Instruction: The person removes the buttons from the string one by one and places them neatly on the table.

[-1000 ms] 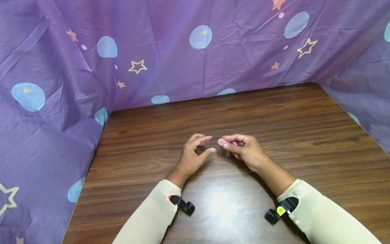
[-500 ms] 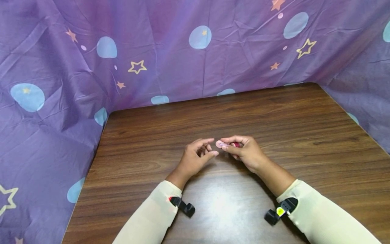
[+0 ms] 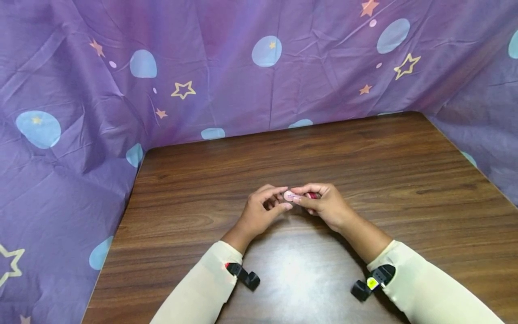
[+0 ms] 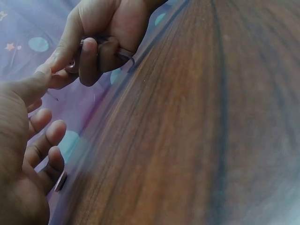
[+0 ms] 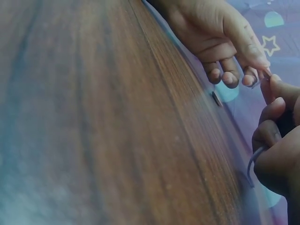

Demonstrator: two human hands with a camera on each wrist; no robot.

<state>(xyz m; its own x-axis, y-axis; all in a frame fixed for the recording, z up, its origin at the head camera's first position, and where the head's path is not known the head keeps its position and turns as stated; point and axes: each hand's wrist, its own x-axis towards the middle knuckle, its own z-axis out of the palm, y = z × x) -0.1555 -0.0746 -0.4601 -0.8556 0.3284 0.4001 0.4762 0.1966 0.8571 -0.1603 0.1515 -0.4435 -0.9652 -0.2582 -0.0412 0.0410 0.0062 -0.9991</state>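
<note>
- Left hand [image 3: 261,207], centre of head view: thumb and index spread, bracketing the pink disc [image 3: 288,195]; other fingers loosely bent, apart. Can't tell if it touches the disc.
- Disc sits mid-frame between both sets of fingertips, above the table [image 3: 194,193]. Flat face toward head camera, free edge pointing frame-left. Round, so no real long axis.
- Red thing [image 3: 312,195], just right of disc, mostly hidden under fingers; axis unreadable.
- Right hand [image 3: 328,204], right of centre: thumb and index pinching disc, other fingers curled.
- Progress, my read: disc lifted and presented; left-hand grip on it not yet made.
</note>
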